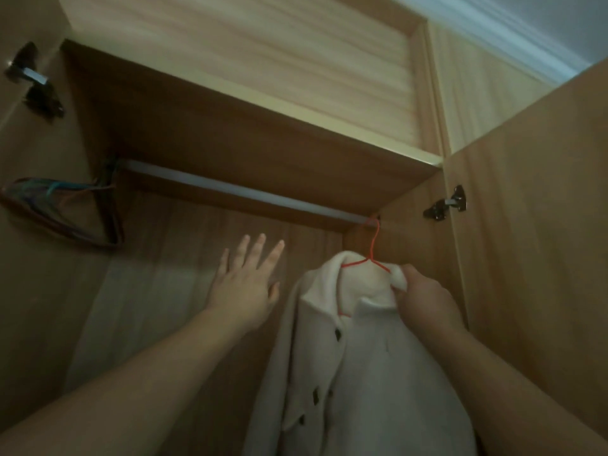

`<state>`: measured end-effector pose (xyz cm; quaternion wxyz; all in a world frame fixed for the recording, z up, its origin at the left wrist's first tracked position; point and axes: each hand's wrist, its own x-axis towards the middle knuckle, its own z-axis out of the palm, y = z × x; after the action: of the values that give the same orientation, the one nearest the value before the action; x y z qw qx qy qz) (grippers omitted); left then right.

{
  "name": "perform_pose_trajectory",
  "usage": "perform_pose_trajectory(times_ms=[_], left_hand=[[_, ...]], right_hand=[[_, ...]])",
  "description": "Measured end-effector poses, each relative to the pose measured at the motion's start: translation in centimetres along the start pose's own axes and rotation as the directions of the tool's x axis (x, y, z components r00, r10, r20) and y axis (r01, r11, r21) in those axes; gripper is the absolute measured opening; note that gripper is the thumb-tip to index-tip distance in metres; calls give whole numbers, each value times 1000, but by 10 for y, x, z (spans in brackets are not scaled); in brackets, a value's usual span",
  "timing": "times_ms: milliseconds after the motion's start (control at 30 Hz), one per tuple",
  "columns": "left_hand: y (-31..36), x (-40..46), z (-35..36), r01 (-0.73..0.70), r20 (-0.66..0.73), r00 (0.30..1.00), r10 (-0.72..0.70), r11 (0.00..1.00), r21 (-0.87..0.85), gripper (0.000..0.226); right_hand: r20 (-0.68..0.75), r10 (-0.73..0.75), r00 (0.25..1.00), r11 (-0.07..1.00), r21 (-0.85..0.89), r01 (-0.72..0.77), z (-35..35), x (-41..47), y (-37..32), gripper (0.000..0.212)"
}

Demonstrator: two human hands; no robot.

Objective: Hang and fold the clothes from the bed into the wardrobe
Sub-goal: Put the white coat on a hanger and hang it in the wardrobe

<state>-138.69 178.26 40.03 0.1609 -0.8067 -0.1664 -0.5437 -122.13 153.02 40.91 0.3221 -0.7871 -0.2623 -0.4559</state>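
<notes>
A white buttoned coat [368, 363] hangs on a red wire hanger [373, 245]. The hanger's hook sits over the right end of the metal wardrobe rail [237, 189]. My right hand [424, 297] grips the coat's right shoulder where it covers the hanger. Left of the coat, my left hand [246, 284] is raised inside the wardrobe with its fingers straight and spread, holding nothing.
Several bare hangers [65, 209] bunch at the rail's left end. A wooden shelf [263, 133] runs just above the rail. The wardrobe doors stand open on both sides, with metal hinges [447, 204] on the right and upper left.
</notes>
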Motion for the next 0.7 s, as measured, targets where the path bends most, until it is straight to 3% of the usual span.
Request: perform_pose_trajectory(times_ms=[333, 467, 600, 700], left_hand=[[27, 99, 80, -105, -154, 982, 114, 992, 68, 70], [27, 133, 116, -118, -153, 979, 134, 987, 108, 65], [26, 169, 145, -130, -161, 975, 151, 982, 139, 78], [33, 190, 163, -99, -193, 973, 123, 987, 125, 66]], right_hand=[[-88, -41, 995, 999, 17, 43, 73, 124, 34, 22], [-140, -68, 988, 998, 4, 69, 103, 178, 46, 21], [-169, -100, 981, 995, -24, 97, 123, 221, 57, 28], [-169, -116, 979, 993, -33, 112, 136, 238, 63, 30]])
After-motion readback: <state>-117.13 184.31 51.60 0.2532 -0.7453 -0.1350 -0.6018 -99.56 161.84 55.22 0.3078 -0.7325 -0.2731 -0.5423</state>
